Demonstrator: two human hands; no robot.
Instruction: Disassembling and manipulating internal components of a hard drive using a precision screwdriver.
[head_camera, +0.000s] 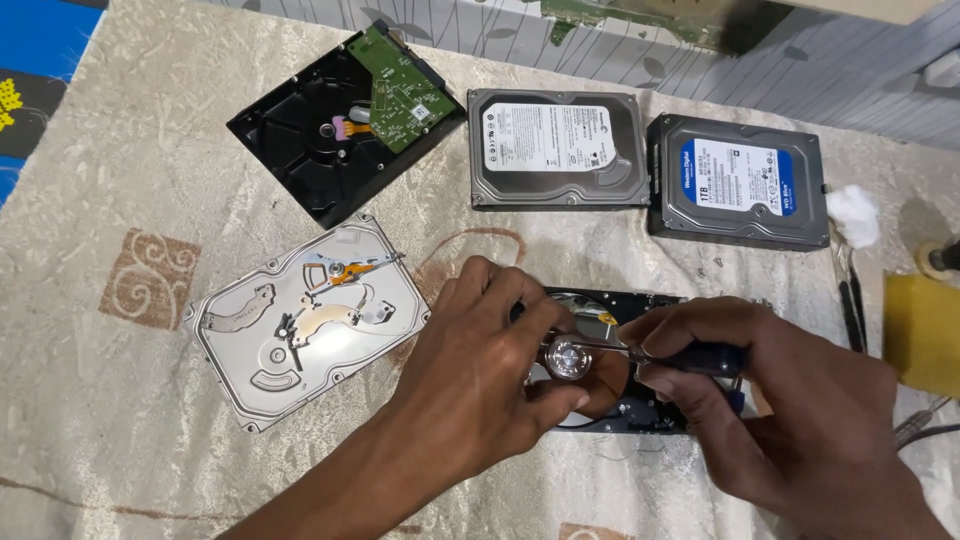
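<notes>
Left hand (480, 365) fingers pinched on the open hard drive (640, 415), right by its shiny round hub (566, 358). Right hand (790, 410) fingers clamped tight on a screwdriver (690, 357), tip at the hub. Might slip and scratch the shiny disk just under the fingers. Might lose a tiny screw on the table (120, 420) cloth.

We see the scene evenly and fairly brightly lit from above, with only soft, short shadows under the hard drives. Glare flashes off the opened drive's platter hub (565, 357) and the bare silver casing (308, 320). Focus holds sharp across the cloth (120, 400); the yellow block (922, 335) at the right edge looks slightly soft.
</notes>
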